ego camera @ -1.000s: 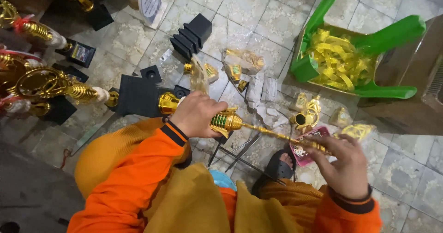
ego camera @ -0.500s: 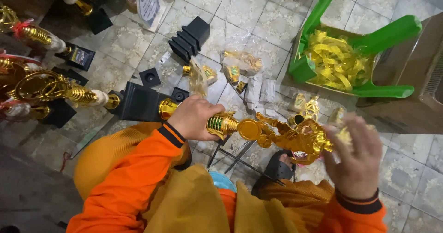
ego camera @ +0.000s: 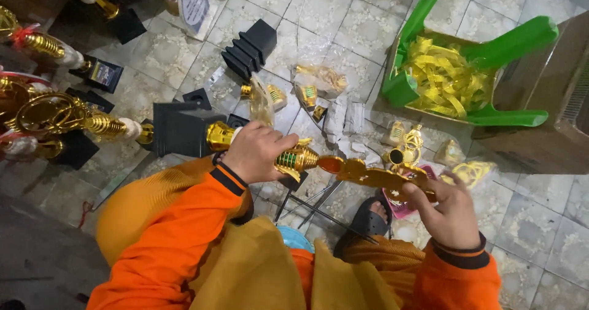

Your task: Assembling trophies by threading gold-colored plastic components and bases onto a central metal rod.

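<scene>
A gold trophy lies sideways across my lap, held between both hands. My left hand (ego camera: 256, 152) grips its gold stem (ego camera: 294, 159), which ends at a black square base (ego camera: 181, 127) on the left. My right hand (ego camera: 449, 207) holds the flat gold top piece (ego camera: 374, 176) at the right end of the trophy. Both sleeves are orange with dark cuffs.
Finished gold trophies (ego camera: 55, 116) on black bases stand at the left. A stack of black bases (ego camera: 248, 47) and bags of gold parts (ego camera: 319, 77) lie on the tiled floor. A green upturned stool (ego camera: 485, 58) holds yellow ribbons. A cardboard box (ego camera: 561, 107) sits at the right.
The gold top piece has been turned by my right hand, from edge-on, through a broad blurred view, to flat and in line with the stem. My left hand stayed on the stem.
</scene>
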